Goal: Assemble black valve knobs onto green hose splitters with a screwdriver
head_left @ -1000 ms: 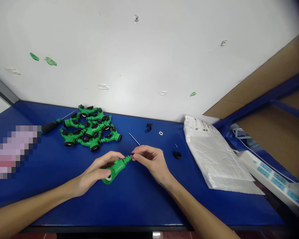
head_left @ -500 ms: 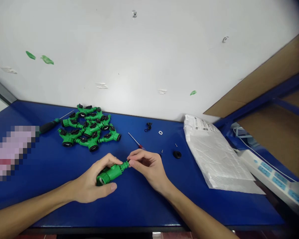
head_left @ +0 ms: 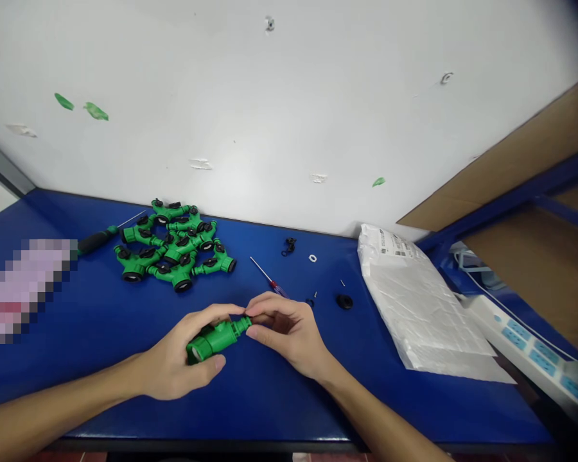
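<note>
My left hand point(head_left: 173, 356) grips the body of a green plastic hose connector point(head_left: 216, 339), which has a black end. My right hand point(head_left: 289, 335) pinches that black end between thumb and fingers. The fingertips hide whatever lies at the tip. A small red-handled screwdriver point(head_left: 270, 279) lies on the blue workbench point(head_left: 91, 321) just above my right hand, with a tiny screw point(head_left: 315, 294) and a black rubber ring point(head_left: 344, 301) to its right.
A heap of green connectors point(head_left: 173, 250) and a black-handled screwdriver point(head_left: 96, 240) lie at the back left. Small black fittings point(head_left: 289, 246), a white washer point(head_left: 313, 258), a plastic bag point(head_left: 419, 301) and a power strip point(head_left: 525, 346) lie to the right.
The connector has turned from a steep tilt to nearly level, and both hands have shifted slightly lower. The red-handled screwdriver now shows fully, clear of my right hand.
</note>
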### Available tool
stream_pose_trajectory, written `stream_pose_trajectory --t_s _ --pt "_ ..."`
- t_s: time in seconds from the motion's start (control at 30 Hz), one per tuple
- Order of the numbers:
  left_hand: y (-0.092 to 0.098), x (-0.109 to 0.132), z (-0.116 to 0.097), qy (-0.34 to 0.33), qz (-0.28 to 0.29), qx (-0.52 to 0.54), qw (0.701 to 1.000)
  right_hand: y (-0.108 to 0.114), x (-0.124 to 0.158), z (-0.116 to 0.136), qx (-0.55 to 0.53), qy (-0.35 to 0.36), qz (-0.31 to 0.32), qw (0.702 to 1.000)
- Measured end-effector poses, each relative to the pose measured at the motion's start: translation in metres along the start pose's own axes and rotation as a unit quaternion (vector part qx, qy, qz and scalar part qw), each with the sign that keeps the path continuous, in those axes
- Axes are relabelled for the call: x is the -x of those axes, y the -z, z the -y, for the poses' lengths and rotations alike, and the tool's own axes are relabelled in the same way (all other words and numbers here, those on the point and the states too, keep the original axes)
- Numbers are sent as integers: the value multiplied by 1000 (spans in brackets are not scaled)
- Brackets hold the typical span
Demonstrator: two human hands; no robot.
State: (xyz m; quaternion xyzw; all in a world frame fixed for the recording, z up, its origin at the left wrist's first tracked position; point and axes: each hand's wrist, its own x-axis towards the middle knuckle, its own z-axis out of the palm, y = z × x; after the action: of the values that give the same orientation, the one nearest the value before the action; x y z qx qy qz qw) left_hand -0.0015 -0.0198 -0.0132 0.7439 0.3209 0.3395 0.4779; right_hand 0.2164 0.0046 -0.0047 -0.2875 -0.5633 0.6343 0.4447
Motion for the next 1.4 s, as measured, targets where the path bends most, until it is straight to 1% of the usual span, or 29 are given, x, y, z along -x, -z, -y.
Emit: stream_pose_trajectory --t_s 0.17,0.33,0.4,0.5,0.6,0.7,0.77,0.9,1.0,1.07,1.23,1.33,1.4 --pt "-2 -1 1 0 -6 -17 1000 -3 1 -1 33 11 -28 999" --pt "-1 0 -1 4 5 -28 1000 -2 2 2 64 -4 -20 998" --pt "-1 1 -1 -2 14 -41 999 0 3 4 103 6 0 995" --pt "-3 3 -1 -21 28 -61 997 3 4 8 169 41 58 983" --pt "-5 5 -3 -24 46 -67 996 3 6 11 189 52 103 975" --pt "-5 6 -6 -9 59 -66 996 3 7 14 185 35 120 975" --pt "-5 5 -7 -4 63 -66 996 3 6 15 202 34 136 969" --pt "-4 3 -9 -7 64 -56 996 3 6 14 256 91 150 950" --pt "-5 2 -9 1 55 -37 998 3 7 11 283 133 145 939" --pt "-8 3 -10 13 37 -14 999 1 7 9 297 153 127 934" --pt "-17 7 -10 58 -23 84 995 -7 9 0 288 205 33 935" --pt "-21 8 -10 83 -31 159 983 -12 9 -4 260 223 -10 939" --pt "-24 8 -10 91 -33 198 975 -15 9 -5 242 217 -32 945"
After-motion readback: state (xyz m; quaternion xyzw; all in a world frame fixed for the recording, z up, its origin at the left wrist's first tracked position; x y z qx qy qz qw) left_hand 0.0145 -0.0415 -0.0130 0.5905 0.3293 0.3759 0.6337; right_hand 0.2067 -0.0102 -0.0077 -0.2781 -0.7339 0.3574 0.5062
